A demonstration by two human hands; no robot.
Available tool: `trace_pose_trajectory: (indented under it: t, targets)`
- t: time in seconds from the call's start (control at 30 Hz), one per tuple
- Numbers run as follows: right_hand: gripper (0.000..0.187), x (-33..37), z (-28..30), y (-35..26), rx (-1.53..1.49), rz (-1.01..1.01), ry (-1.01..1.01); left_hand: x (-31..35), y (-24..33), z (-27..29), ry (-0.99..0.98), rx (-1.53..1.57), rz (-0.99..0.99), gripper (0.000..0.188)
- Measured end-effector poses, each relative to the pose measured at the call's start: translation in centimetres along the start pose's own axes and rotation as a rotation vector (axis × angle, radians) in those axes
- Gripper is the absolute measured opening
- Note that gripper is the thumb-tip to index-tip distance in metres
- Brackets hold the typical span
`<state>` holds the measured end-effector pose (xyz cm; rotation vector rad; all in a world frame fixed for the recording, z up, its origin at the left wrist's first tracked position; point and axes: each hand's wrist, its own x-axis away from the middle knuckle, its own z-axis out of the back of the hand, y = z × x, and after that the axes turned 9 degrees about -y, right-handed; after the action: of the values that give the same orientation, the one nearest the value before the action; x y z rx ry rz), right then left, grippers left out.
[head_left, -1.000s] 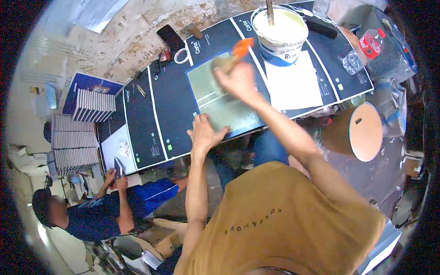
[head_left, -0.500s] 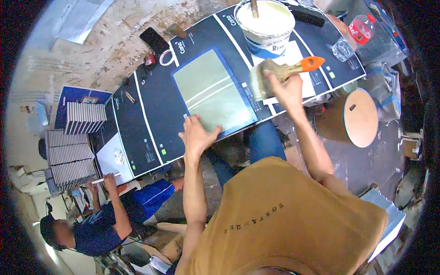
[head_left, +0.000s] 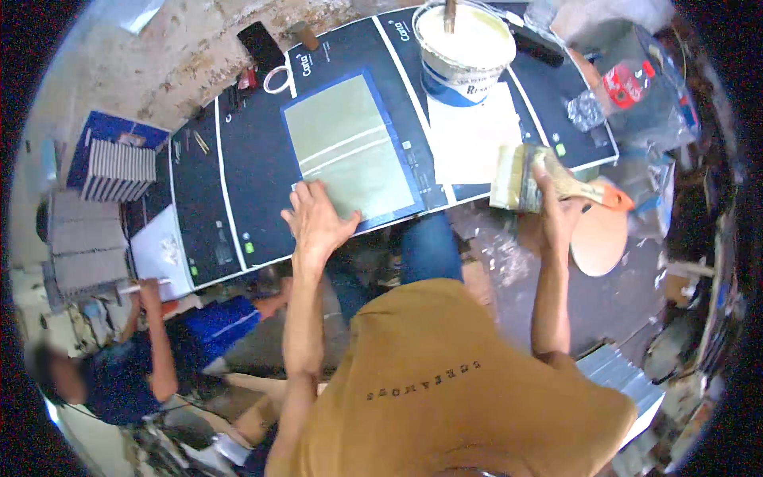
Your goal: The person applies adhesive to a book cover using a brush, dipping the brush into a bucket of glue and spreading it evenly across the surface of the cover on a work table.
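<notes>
My left hand [head_left: 319, 226] lies with spread fingers on the near left corner of a flat blue-edged cover [head_left: 340, 119]. Two greyish-green panels, split by pale strips, show on the cover's upper face. In my right hand [head_left: 558, 213] is a wide paintbrush [head_left: 513, 176]. Its pale bristles point left and its orange handle tip points right, just off the table's near edge. Beyond the cover, to the right, a bucket [head_left: 455, 78] of creamy white paste stands with a stick or handle upright in it. A white sheet [head_left: 470, 145] lies between bucket and brush.
The dark table [head_left: 258, 159] curves across the view. At its far side are a black phone [head_left: 261, 44] and a tape roll [head_left: 277, 79]. A red-labelled bottle [head_left: 626, 84] lies at right. Stacked books [head_left: 119, 168] stand at left, near another person [head_left: 131, 381]. A round brown-lidded drum [head_left: 600, 240] sits below.
My right hand has brought the brush right and nearer, from over the white sheet to past the table's edge. My left hand stays on the cover's corner. The whole view has shifted slightly.
</notes>
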<state>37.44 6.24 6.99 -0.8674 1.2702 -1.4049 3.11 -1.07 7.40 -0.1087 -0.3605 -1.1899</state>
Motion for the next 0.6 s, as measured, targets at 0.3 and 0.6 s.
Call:
trace_pose_trajectory:
  t: [0.3, 0.6]
  targets:
    - [0.035, -8.3, -21.0, -6.0, 0.093, 0.486, -0.786, 1.0, 6.9, -2.5, 0.042, 0.075, -0.331, 0.058]
    - [0.033, -20.3, -35.0, -7.4, 0.764, 0.809, -1.178, 0.3, 6.9, -2.8, 0.033, 0.184, -0.313, 0.053]
